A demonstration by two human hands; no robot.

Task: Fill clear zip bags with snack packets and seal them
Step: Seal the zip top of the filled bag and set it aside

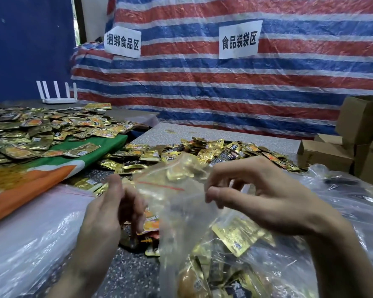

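I'm pinching the mouth of the zip bag (pixel 172 203) with my left hand (pixel 108 214) and right hand (pixel 261 190), packets (pixel 237 235) sitting inside, above the table (pixel 134 267). I'm aiming to be pressing evenly along the red strip (pixel 159 186).

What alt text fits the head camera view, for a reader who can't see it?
Two bare hands hold a clear zip bag by its red-lined top, left hand at one edge, right hand pinching the other. Gold snack packets lie heaped on the table behind, with cardboard boxes at right and a striped tarp as backdrop.
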